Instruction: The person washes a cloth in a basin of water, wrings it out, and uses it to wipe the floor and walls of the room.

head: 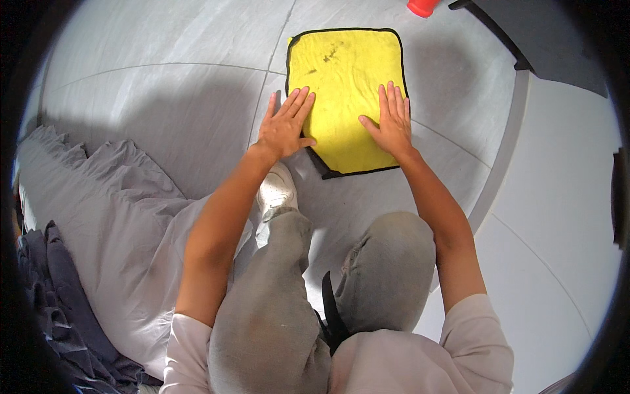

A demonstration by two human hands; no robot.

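A yellow cloth [344,113] with black edging lies spread on the grey tiled floor in front of me. Dark stains mark its upper part, and its lower left edge is turned over in a narrow strip. My left hand [290,120] rests flat at the cloth's left edge, fingers apart, with the fingertips on the yellow fabric. On the right side of the cloth my right hand [391,118] lies palm down, its thumb spread toward the middle. Neither hand grips anything.
To my left a grey fabric cover [113,212] hangs in folds, with dark clothing [74,295] on it. A red object [422,7] stands on the floor beyond the cloth. White panelling [541,207] runs along my right. My white shoe [278,189] is just below the cloth.
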